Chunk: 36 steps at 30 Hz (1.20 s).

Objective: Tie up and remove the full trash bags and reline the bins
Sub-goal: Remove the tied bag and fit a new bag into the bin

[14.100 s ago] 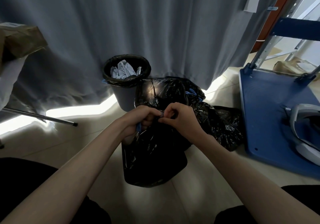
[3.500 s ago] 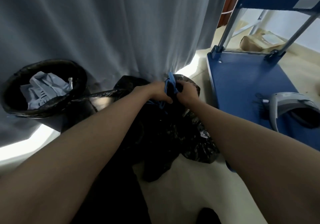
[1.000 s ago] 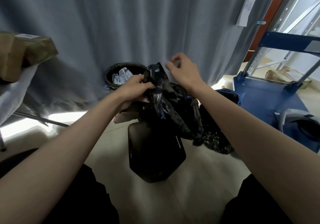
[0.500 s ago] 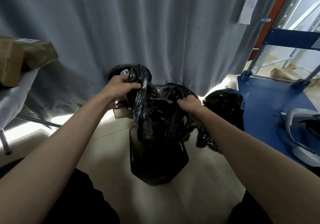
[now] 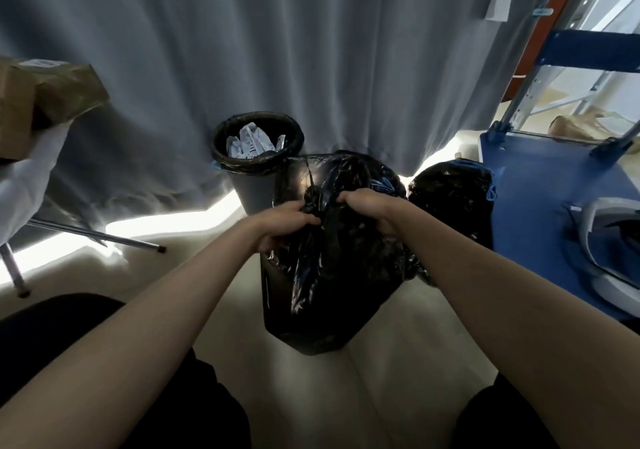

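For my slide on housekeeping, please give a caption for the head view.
Both hands, left hand and right hand, grip a black trash bag on the floor beside a full lined bin.

Two hands (image 5: 284,225) (image 5: 372,211), two bins (image 5: 258,157) (image 5: 311,317), two black bags (image 5: 346,240) (image 5: 450,199), one blue cart (image 5: 540,206), one curtain (image 5: 277,50)

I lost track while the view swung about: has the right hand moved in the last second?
Yes. The right hand has dropped from up against the curtain onto the black bag, which it now grips.
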{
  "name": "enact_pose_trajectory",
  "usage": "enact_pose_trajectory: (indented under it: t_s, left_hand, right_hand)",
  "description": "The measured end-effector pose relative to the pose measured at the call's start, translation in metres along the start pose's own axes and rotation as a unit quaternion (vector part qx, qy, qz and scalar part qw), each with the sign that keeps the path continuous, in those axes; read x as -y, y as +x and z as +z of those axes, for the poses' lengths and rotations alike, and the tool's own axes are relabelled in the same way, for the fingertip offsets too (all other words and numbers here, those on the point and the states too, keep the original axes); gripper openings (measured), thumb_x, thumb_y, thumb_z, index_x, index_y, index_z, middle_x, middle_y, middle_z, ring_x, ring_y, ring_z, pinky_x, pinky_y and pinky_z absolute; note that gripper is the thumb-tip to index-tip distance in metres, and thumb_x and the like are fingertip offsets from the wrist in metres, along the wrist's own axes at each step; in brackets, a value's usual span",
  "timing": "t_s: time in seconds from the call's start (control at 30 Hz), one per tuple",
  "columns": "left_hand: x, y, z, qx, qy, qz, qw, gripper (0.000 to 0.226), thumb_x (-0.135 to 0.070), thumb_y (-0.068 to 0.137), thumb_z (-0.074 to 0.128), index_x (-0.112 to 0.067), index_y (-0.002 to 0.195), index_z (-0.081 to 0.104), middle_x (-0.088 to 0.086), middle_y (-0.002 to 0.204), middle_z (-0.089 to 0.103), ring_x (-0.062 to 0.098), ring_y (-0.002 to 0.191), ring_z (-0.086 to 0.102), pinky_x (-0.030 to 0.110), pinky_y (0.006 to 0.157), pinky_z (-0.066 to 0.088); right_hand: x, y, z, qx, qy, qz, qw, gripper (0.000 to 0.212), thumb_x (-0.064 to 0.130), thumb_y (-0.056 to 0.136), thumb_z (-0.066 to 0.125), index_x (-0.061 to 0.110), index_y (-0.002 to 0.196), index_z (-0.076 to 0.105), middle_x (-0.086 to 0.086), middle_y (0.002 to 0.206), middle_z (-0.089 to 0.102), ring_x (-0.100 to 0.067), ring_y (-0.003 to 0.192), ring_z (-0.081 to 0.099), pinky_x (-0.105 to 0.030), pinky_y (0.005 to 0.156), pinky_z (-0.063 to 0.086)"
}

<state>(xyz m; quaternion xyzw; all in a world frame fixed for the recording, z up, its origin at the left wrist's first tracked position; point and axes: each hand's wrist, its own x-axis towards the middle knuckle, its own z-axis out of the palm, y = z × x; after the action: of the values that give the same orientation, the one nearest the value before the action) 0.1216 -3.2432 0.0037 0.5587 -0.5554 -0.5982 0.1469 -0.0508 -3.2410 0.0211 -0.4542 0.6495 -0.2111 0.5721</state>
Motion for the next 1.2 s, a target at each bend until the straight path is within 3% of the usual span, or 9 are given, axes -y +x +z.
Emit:
enact_pose_trajectory:
  t_s: [0.1,0.23,0.33,0.53,0.73,0.8,0.97,1.1,1.2]
  left_hand:
    - [0.019,0.008,0.003,0.003,0.035,-0.038,0.999,0.029,-0.013,0.096,0.054,-0.016,0.124,0.058,0.015,0.109,0.07,0.031,0.097,0.069,0.043,0.086,0.056]
    - [0.033,0.011,-0.011,0.015,0.068,-0.097,0.993,0.028,-0.012,0.094,0.051,-0.012,0.121,0.057,0.019,0.111,0.07,0.037,0.101,0.067,0.05,0.087,0.053]
    - [0.035,0.006,-0.015,0.043,0.132,-0.123,0.983,0.025,-0.008,0.095,0.047,-0.009,0.116,0.059,0.014,0.102,0.07,0.029,0.088,0.069,0.039,0.07,0.057]
    - [0.03,0.008,-0.016,0.003,0.238,-0.099,0.966,0.023,-0.009,0.094,0.045,-0.009,0.114,0.057,0.014,0.102,0.065,0.032,0.086,0.069,0.045,0.072,0.059]
    - [0.02,0.018,-0.035,-0.097,0.265,-0.054,0.958,0.027,-0.02,0.087,0.062,-0.006,0.11,0.063,0.016,0.104,0.067,0.034,0.086,0.07,0.044,0.073,0.06]
    - [0.017,0.021,-0.037,-0.14,0.309,-0.031,0.94,0.026,-0.023,0.084,0.068,-0.006,0.104,0.067,0.014,0.103,0.066,0.029,0.094,0.066,0.03,0.076,0.055]
    - [0.016,0.027,-0.035,-0.178,0.4,-0.011,0.899,0.021,-0.025,0.08,0.071,-0.006,0.087,0.066,0.014,0.095,0.061,0.029,0.093,0.06,0.027,0.069,0.042]
    - [0.027,0.033,-0.023,-0.137,0.401,-0.016,0.906,0.023,-0.028,0.083,0.066,-0.009,0.096,0.064,0.013,0.096,0.062,0.028,0.087,0.058,0.028,0.071,0.043]
    - [0.035,0.038,-0.017,-0.131,0.409,-0.017,0.903,0.033,-0.027,0.086,0.06,-0.005,0.111,0.062,0.017,0.111,0.063,0.032,0.102,0.059,0.029,0.075,0.043]
  right_hand:
    - [-0.018,0.012,0.005,0.033,-0.009,0.007,0.999,0.026,0.022,0.095,0.055,0.002,0.106,0.069,-0.018,0.101,0.072,-0.031,0.09,0.07,-0.04,0.085,0.058]
    - [-0.025,0.021,0.014,0.026,-0.007,0.022,0.999,0.029,0.025,0.097,0.053,0.008,0.116,0.066,-0.016,0.11,0.071,-0.031,0.098,0.069,-0.038,0.083,0.058]
    - [-0.025,0.027,0.027,0.035,-0.042,0.03,0.998,0.03,0.027,0.096,0.052,0.009,0.115,0.066,-0.015,0.11,0.07,-0.032,0.098,0.069,-0.043,0.089,0.057]
    - [-0.018,0.035,0.056,0.045,-0.009,-0.018,0.999,0.022,0.015,0.097,0.045,0.012,0.083,0.062,-0.005,0.073,0.062,-0.015,0.058,0.057,-0.015,0.048,0.046]
    - [-0.022,0.037,0.046,0.02,0.19,-0.012,0.981,0.022,0.027,0.099,0.048,0.013,0.097,0.064,-0.005,0.079,0.066,-0.017,0.068,0.063,-0.019,0.053,0.05]
    - [-0.026,0.045,0.038,0.003,0.11,-0.05,0.993,0.021,0.023,0.096,0.054,0.008,0.108,0.063,-0.006,0.087,0.066,-0.019,0.077,0.064,-0.026,0.065,0.053]
    - [-0.031,0.052,0.024,-0.146,-0.217,-0.115,0.958,0.031,0.046,0.088,0.059,0.017,0.078,0.054,-0.005,0.095,0.055,-0.024,0.091,0.057,-0.032,0.077,0.047]
    - [-0.022,0.03,0.017,-0.117,-0.421,-0.004,0.899,0.081,0.077,0.083,0.042,0.014,0.132,0.055,-0.012,0.136,0.052,-0.036,0.12,0.053,-0.044,0.098,0.042]
    - [-0.014,0.017,0.019,-0.053,-0.458,0.055,0.886,0.095,0.084,0.08,0.038,0.015,0.144,0.044,-0.012,0.142,0.05,-0.036,0.126,0.053,-0.044,0.106,0.042]
